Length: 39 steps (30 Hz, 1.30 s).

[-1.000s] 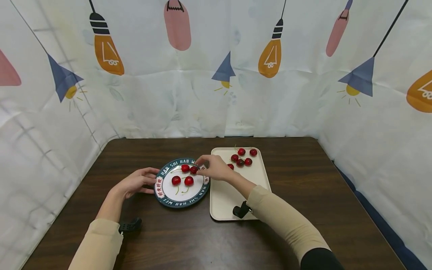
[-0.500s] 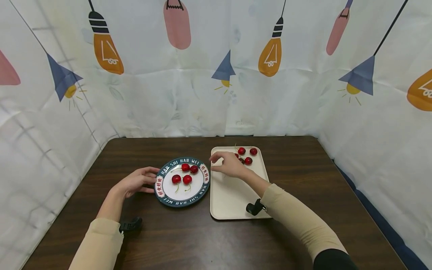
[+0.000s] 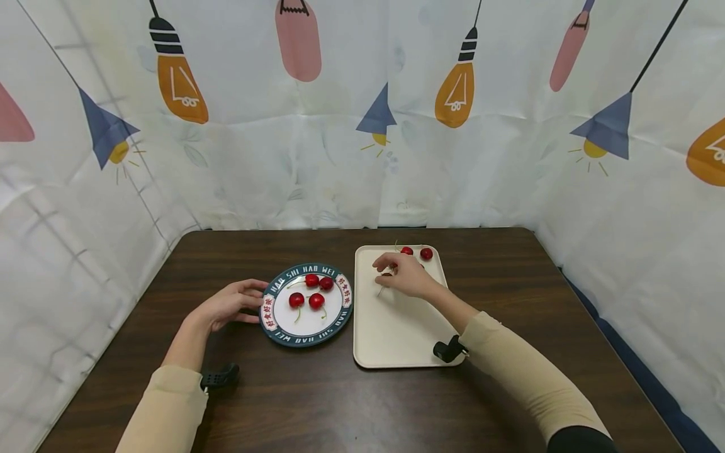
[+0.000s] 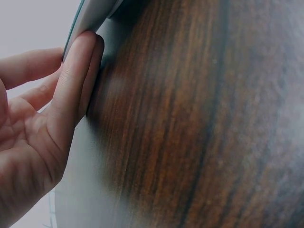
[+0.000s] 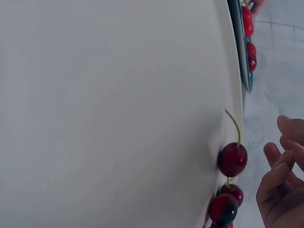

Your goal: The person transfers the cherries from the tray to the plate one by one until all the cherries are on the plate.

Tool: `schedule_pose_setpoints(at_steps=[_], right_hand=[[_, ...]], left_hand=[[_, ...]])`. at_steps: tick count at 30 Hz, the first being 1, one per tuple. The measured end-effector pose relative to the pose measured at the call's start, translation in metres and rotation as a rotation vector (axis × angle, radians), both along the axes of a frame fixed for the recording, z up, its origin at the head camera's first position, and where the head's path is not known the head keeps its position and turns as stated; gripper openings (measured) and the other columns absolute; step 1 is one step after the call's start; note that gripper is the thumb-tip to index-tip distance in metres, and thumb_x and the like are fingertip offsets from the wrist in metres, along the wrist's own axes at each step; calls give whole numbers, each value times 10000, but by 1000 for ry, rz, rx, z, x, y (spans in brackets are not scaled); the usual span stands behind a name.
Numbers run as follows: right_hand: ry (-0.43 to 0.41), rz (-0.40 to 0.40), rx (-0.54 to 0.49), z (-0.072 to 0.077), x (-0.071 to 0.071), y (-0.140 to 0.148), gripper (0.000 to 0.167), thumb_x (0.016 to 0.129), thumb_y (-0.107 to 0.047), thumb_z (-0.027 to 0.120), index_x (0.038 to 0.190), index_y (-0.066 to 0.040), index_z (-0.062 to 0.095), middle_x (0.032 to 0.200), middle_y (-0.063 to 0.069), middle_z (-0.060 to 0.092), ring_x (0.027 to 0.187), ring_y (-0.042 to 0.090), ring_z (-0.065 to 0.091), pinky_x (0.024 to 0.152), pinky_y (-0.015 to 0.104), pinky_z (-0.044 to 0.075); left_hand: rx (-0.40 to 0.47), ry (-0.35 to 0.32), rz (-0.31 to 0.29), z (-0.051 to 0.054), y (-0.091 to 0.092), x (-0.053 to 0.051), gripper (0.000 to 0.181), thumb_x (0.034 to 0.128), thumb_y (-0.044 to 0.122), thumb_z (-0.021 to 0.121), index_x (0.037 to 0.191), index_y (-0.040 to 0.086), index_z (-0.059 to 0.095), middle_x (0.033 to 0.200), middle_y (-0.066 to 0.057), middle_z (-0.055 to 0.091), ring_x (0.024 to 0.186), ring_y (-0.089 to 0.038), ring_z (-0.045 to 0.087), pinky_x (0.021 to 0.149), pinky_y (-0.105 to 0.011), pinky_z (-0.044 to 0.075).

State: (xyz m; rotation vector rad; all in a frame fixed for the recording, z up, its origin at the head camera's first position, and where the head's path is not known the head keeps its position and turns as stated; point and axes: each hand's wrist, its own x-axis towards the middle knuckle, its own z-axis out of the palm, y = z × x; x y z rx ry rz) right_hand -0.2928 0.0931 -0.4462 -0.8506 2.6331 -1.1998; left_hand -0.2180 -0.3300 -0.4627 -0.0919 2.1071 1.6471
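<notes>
The left hand (image 3: 229,305) touches the left rim of a round white plate (image 3: 301,319) with a blue-green patterned border, its fingers mostly straight; the left wrist view shows its fingertips against the plate edge (image 4: 90,21). Several stemmed red cherries (image 3: 316,301) lie on that plate. Above the upper left part of a cream tray (image 3: 402,333), the right hand (image 3: 409,278) hovers with thumb and fingers parted and nothing visible between them. Beneath it, cherries are partly hidden. In the right wrist view a dark cherry (image 5: 232,159) with a stem lies beside others, apart from the right hand (image 5: 285,178).
Two cherries, one of them (image 3: 427,253) by the corner, show at the tray's far end. Plate and tray stand side by side on a dark wooden table (image 3: 283,402). A patterned cloth (image 3: 328,176) hangs behind and at both sides.
The right hand has moved from the plate rightward to over the tray, uncovering the plate's right side. The front right cherry on the plate has shifted slightly. The left hand has stayed at the rim.
</notes>
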Motion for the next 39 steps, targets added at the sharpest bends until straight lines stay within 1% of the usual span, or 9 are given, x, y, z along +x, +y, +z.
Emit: schedule_pose_setpoints(at_steps=[6, 11, 14, 15, 20, 22, 28, 32, 39], right_hand=[[-3, -24, -45, 0, 1, 17, 296, 923, -107, 765, 1184, 17, 702, 1102, 129, 711, 997, 279, 631, 848, 368, 523], [-4, -46, -72, 0, 0, 31, 271, 919, -85, 765, 1166, 13, 710, 1087, 124, 706, 998, 289, 625, 793, 329, 504], [14, -61, -70, -2, -3, 40, 258, 910, -90, 781, 1145, -2, 719, 1070, 112, 708, 1016, 309, 625, 762, 323, 492], [16, -70, -68, -2, -3, 42, 260, 908, -91, 783, 1145, -7, 719, 1073, 107, 707, 1025, 314, 624, 767, 331, 497], [1, -119, -45, -5, -6, 57, 287, 920, -116, 771, 1185, -28, 705, 1137, 97, 696, 1118, 306, 611, 913, 432, 529], [-4, -134, -39, -6, -7, 62, 291, 928, -121, 762, 1201, -40, 703, 1149, 91, 693, 1125, 301, 608, 934, 465, 527], [-6, -193, -12, -8, -11, 73, 291, 942, -134, 750, 1218, -57, 701, 1167, 108, 688, 1147, 325, 600, 939, 499, 515], [-38, -230, -4, -8, -13, 77, 324, 940, -138, 747, 1245, -42, 689, 1221, 133, 662, 1176, 342, 574, 953, 508, 506], [-62, -245, 29, -14, -18, 81, 376, 938, -143, 749, 1285, -28, 660, 1245, 168, 650, 1182, 345, 573, 977, 517, 487]], left_hand=[[-4, -7, 5, -1, 1, 0, 588, 1035, 78, 571, 1544, -42, 303, 1352, -268, 472, 1035, -276, 626, 879, -439, 599], [-9, -5, 6, 0, 1, 0, 596, 1031, 81, 577, 1546, -38, 303, 1362, -270, 470, 1036, -280, 626, 881, -442, 597], [-10, -6, 7, 1, 1, 0, 596, 1030, 80, 576, 1546, -38, 303, 1366, -271, 463, 1037, -282, 622, 884, -443, 596], [-11, -6, 6, 1, 1, 0, 595, 1030, 80, 575, 1546, -37, 303, 1366, -272, 463, 1038, -282, 621, 884, -442, 596], [-12, -4, 1, 1, 1, 1, 594, 1033, 84, 573, 1548, -35, 302, 1370, -271, 472, 1040, -278, 624, 886, -440, 595], [-10, -3, 0, 1, 0, 1, 592, 1035, 84, 571, 1548, -35, 302, 1371, -270, 476, 1041, -277, 626, 887, -440, 595], [-12, -2, 1, 3, 1, 0, 594, 1033, 84, 570, 1548, -36, 300, 1364, -267, 481, 1042, -279, 624, 889, -443, 594], [-14, -4, 3, 3, 2, 0, 594, 1034, 85, 570, 1548, -37, 300, 1373, -271, 474, 1046, -280, 621, 890, -442, 594], [-7, -1, -2, 2, 2, 1, 594, 1034, 79, 570, 1544, -49, 295, 1371, -279, 465, 1052, -282, 616, 890, -443, 594]])
